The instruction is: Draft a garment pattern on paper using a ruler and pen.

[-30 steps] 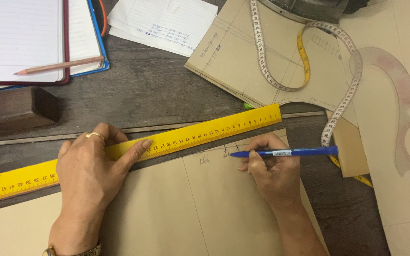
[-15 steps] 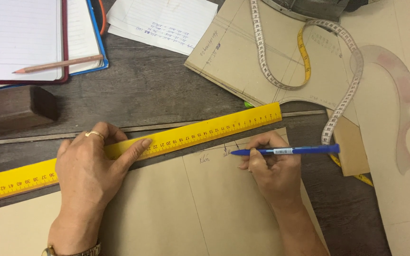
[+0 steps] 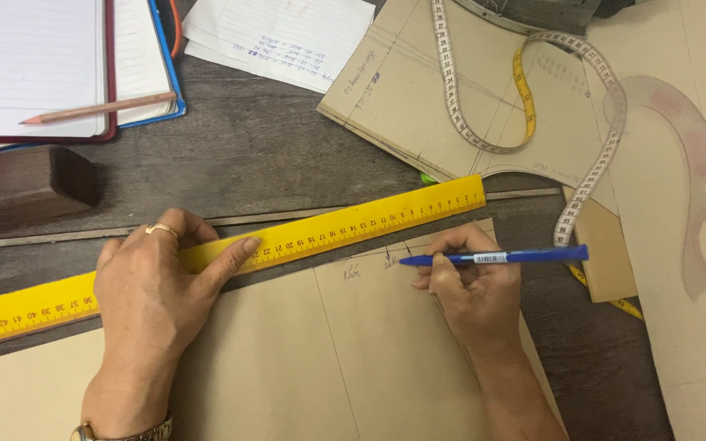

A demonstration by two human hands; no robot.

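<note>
While left hand (image 3: pixel 153 298) flattens the yellow ruler (image 3: pixel 288 241), right fingers (image 3: pixel 443 273) grasp the blue pen (image 3: pixel 496 257).

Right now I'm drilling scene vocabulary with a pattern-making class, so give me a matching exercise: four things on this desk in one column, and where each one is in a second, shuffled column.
Things
1. yellow ruler
2. blue pen
3. pencil
4. tape measure

Places
A. lying on the open notebook
B. pressed flat under the left hand
C. looped over the cut paper pattern
D. held in the right hand, tip on the brown paper

Pairs: 1-B, 2-D, 3-A, 4-C
</note>
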